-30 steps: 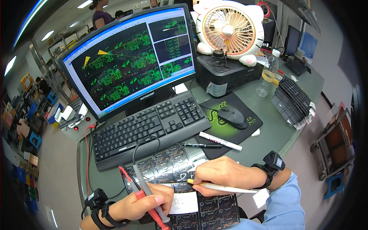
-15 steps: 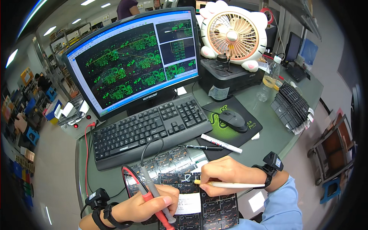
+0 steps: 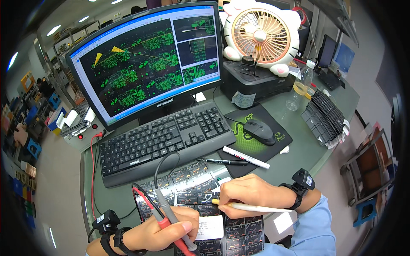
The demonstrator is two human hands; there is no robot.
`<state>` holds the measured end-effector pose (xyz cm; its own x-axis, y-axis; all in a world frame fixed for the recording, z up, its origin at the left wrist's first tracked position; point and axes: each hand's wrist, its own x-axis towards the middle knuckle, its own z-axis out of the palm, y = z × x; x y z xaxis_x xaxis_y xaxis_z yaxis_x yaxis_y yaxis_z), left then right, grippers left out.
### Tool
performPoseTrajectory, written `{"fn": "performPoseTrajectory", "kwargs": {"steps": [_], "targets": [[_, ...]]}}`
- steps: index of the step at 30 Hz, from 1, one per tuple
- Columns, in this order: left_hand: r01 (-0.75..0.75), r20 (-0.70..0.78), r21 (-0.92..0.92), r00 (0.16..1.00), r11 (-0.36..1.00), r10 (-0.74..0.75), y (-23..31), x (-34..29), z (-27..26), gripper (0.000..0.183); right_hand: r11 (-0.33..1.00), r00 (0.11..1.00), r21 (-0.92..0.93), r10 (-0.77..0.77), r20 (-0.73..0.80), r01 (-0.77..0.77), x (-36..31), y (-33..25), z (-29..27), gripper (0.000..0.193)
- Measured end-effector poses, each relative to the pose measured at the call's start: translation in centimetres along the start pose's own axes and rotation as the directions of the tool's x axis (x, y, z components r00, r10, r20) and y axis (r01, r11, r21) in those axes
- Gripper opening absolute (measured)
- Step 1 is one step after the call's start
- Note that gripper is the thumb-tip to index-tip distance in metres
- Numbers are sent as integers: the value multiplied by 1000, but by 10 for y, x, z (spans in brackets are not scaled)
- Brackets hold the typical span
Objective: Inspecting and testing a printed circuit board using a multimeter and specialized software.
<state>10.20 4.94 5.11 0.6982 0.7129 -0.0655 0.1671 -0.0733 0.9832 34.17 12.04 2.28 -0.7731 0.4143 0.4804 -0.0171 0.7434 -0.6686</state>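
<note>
You're at a grey-green table (image 3: 294, 145) with a big monitor (image 3: 149, 64) glowing dead ahead and a black keyboard (image 3: 162, 141) under it. To your right, a round pink fan (image 3: 261, 36) sits on a black box (image 3: 256, 83), and a mouse (image 3: 259, 131) rests on its dark mat (image 3: 256, 143). Ceiling strip lights (image 3: 53, 30) shine up left above crowded shelves (image 3: 64, 38). Grey floor (image 3: 55, 187) runs down your left; brown chairs (image 3: 371, 166) stand on your right.
</note>
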Motion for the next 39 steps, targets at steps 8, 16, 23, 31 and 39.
{"fn": "performPoseTrajectory", "kwargs": {"steps": [8, 16, 23, 31, 39], "targets": [[11, 1, -12, 1000, 1000, -11, -1, 0, 2, 45, 998, 997, 16, 69, -40, -68, -1, -2, 4, 15], [-44, -12, -99, 999, 994, 43, -3, -2, -1, 35, 999, 1000, -35, 31, -3, -31, 0, -3, -2, 16], [-151, -116, 23, 981, 988, 153, 3, -12, -8, 56, 840, 914, 475, 374, -159, -261, 13, 4, -41, 16], [-362, -429, 105, 824, 926, 370, -22, -60, -21, 59, 818, 988, -559, 153, -20, -138, 56, 108, -38, 9], [-462, -584, 156, 670, 873, 458, -40, -84, -25, 62, 797, 979, -596, 185, 91, -95, 73, 99, -35, 14]]}}
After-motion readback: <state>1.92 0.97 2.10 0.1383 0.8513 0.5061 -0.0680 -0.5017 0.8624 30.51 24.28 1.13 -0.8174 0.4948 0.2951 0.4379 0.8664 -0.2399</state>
